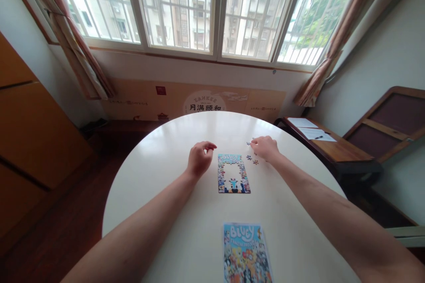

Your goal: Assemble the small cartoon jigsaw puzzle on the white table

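A jigsaw puzzle lies on the white table, its border joined and some pieces set in at the bottom, around an unfilled middle. Just left of its upper edge is my left hand, fingers loosely bent and apart, with nothing visible in them. My right hand is over the loose pieces to the right of the puzzle, fingertips pinched together at a small puzzle piece. Other loose puzzle pieces lie below that hand, some partly hidden by it. Closer to me lies a Bluey picture sheet.
The round white table stands before a barred window. To the right, a wooden side table carries papers and a pen. A folded wooden panel leans by the wall. An orange cabinet stands at left.
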### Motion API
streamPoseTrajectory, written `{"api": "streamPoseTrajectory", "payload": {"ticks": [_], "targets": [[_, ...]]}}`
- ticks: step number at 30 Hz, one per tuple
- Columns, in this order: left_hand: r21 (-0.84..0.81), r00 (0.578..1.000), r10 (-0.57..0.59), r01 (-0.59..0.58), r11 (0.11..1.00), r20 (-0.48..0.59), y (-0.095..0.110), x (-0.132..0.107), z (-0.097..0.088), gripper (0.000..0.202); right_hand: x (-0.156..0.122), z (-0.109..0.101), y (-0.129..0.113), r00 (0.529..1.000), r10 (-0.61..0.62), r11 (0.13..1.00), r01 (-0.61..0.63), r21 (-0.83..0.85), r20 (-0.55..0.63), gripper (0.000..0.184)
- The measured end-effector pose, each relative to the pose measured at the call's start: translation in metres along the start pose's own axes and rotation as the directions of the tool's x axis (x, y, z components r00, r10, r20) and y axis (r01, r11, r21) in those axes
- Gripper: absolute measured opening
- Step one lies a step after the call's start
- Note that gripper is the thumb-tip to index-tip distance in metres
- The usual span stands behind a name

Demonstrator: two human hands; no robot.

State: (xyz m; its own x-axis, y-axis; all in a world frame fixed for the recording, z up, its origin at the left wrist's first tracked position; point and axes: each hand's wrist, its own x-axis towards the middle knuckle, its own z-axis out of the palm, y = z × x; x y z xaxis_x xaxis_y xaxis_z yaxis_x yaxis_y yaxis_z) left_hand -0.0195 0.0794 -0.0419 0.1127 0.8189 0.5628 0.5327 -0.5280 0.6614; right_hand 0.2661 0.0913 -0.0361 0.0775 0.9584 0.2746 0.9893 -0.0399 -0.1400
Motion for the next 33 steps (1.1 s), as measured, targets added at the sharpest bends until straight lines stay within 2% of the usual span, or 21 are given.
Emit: {"api": "streamPoseTrajectory", "payload": {"ticks": [6, 13, 16, 19, 22, 25, 26, 27, 28, 33], "targets": [[-0.003, 1.0, 0.024, -0.024, 1.0, 0.014, 0.003, -0.001, 0.0, 0.027, 0.031, -0.001, -0.003, 0.987, 0.093, 0.995, -0.09, -0.03, 0.133, 0.028], [-0.022, 1.0, 0.0, 0.0, 1.0, 0.0, 0.003, -0.001, 0.003, 0.028, 0.055, -0.007, -0.008, 0.928, 0.221, 0.971, -0.237, 0.018, 0.301, 0.017], [-0.024, 1.0, 0.017, -0.018, 1.0, -0.007, 0.003, -0.001, 0.002, 0.028, 0.061, -0.012, -0.012, 0.905, 0.21, 0.957, -0.267, 0.11, 0.369, 0.01], [-0.021, 0.999, 0.042, -0.042, 0.999, -0.014, 0.004, -0.002, 0.001, 0.028, 0.059, -0.02, -0.018, 0.898, 0.143, 0.926, -0.27, 0.264, 0.416, 0.009], [-0.012, 0.996, 0.083, -0.083, 0.996, -0.009, 0.006, -0.003, 0.0, 0.028, 0.045, -0.031, -0.028, 0.904, 0.047, 0.865, -0.25, 0.434, 0.426, 0.014], [-0.042, 0.99, 0.136, -0.135, 0.99, 0.019, 0.012, -0.004, -0.003, 0.025, 0.016, -0.042, -0.038, 0.913, -0.042, 0.788, -0.219, 0.576, 0.405, 0.025], [-0.074, 0.987, 0.157, -0.153, 0.986, 0.048, 0.015, -0.004, -0.004, 0.022, 0.002, -0.045, -0.042, 0.915, -0.074, 0.75, -0.21, 0.627, 0.396, 0.029], [-0.117, 0.98, 0.178, -0.167, 0.979, 0.09, 0.019, -0.005, -0.005, 0.017, -0.012, -0.047, -0.045, 0.917, -0.122, 0.658, -0.212, 0.723, 0.38, 0.033], [-0.164, 0.969, 0.201, -0.176, 0.971, 0.145, 0.023, -0.005, -0.006, 0.014, -0.027, -0.049, -0.048, 0.917, -0.149, 0.584, -0.221, 0.781, 0.371, 0.035], [-0.318, 0.866, 0.304, -0.181, 0.931, 0.397, 0.046, -0.007, -0.013, 0.01, -0.09, -0.049, -0.058, 0.93, -0.149, 0.402, -0.254, 0.88, 0.336, 0.034]]}}
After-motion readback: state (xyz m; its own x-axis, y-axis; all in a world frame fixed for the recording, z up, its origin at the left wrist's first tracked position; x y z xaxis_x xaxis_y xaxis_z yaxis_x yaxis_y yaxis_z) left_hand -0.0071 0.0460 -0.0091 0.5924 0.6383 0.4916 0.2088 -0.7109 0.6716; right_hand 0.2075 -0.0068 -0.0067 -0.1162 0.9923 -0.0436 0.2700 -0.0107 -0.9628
